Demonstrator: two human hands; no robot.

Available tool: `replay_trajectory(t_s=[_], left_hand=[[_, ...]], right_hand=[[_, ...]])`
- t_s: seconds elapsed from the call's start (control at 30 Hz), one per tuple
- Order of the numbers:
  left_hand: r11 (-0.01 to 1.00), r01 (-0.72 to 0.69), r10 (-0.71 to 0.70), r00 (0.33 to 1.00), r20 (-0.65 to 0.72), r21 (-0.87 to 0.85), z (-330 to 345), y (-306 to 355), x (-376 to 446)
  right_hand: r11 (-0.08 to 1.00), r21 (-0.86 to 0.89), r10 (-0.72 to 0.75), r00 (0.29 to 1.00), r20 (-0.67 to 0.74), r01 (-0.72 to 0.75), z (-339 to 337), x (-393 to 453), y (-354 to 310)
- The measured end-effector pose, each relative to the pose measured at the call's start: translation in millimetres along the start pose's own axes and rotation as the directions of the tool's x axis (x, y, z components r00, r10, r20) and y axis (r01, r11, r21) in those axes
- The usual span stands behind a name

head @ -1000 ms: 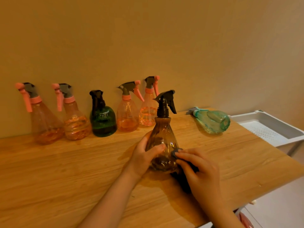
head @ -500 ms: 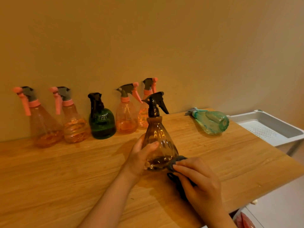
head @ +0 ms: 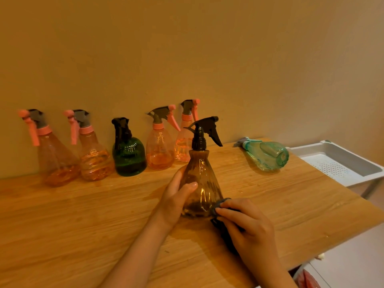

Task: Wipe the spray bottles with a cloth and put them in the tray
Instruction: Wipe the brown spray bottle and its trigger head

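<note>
**Inspector:** Head view, the only one. The brown bottle (head: 200,183) stands upright on the table (head: 83,225), near the front edge. The left hand (head: 176,199) curls round its left flank, thumb across the front. The right hand (head: 249,227) has its fingers bent over a dark cloth (head: 221,206) and presses it against the bottle's lower right side.

**Onlooker:** And the rest?

**Inspector:** Four pink bottles (head: 160,146) and a green bottle (head: 128,154) stand in a row along the wall. A teal bottle (head: 268,154) lies on its side near the right end. The tray (head: 336,163) sits beyond the table's right edge; I see no bottle in it.

**Onlooker:** Risks?

**Inspector:** In my judgement, the sideways push low on the body could skid or tip the bottle if the left hand's hold slackens. Its smooth plastic would slip easily. Some cloth trails under the right hand onto the table; snagged under the base, it could rock the bottle. The black trigger (head: 205,129) stands close in front of the row, so a swing could knock a pink bottle.

**Onlooker:** Change from earlier?

**Inspector:** A second ago the trigger pointed the same way but the bottle stood closer to the hands' present spot; the cloth has stayed low on the right side. The left thumb has shifted slightly higher.
</note>
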State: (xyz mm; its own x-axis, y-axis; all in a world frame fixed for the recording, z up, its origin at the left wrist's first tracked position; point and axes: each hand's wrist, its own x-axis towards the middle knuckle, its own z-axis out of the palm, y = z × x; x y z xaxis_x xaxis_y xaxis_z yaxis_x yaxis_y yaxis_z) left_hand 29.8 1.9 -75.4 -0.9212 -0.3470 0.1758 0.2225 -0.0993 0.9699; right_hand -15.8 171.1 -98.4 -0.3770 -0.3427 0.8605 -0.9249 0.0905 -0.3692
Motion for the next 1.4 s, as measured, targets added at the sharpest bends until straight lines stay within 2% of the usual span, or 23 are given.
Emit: replay_trajectory(t_s=[0.1, 0.23, 0.43, 0.57, 0.67, 0.83, 1.03, 1.4], left_hand=[[1.000, -0.019, 0.018, 0.999, 0.032, 0.018, 3, 1, 0], [0.999, -0.034, 0.035, 0.998, 0.047, -0.018, 2, 0, 2], [0.999, -0.036, 0.037, 0.999, 0.036, -0.025, 2, 0, 1], [0.996, -0.031, 0.030, 0.999, -0.020, -0.083, 2, 0, 2], [0.993, -0.021, 0.016, 0.999, -0.045, -0.113, 0, -2, 4], [0.995, -0.012, 0.008, 0.999, -0.040, -0.099, 1, -3, 4], [0.993, 0.011, -0.019, 0.998, -0.067, -0.115, 0, -2, 4], [0.985, 0.038, -0.055, 0.994, -0.098, -0.166, 0, 0, 4]], right_hand=[[0.998, 0.031, 0.051, 0.998, -0.032, -0.050, 1, 8, 0], [0.992, -0.038, 0.118, 0.993, -0.006, -0.118, 8, 47, -2], [0.988, -0.087, 0.122, 0.989, -0.089, -0.130, 19, 104, -2], [0.985, -0.047, 0.165, 0.986, -0.024, -0.166, 24, 82, -4], [0.982, 0.020, 0.191, 0.981, -0.036, -0.190, 19, 47, -8], [0.989, 0.065, 0.141, 0.987, -0.081, -0.136, 8, 4, -11], [0.989, 0.113, 0.100, 0.991, -0.089, -0.090, 10, 3, -8], [0.995, 0.092, -0.043, 0.998, -0.046, 0.047, 11, 1, -13]])
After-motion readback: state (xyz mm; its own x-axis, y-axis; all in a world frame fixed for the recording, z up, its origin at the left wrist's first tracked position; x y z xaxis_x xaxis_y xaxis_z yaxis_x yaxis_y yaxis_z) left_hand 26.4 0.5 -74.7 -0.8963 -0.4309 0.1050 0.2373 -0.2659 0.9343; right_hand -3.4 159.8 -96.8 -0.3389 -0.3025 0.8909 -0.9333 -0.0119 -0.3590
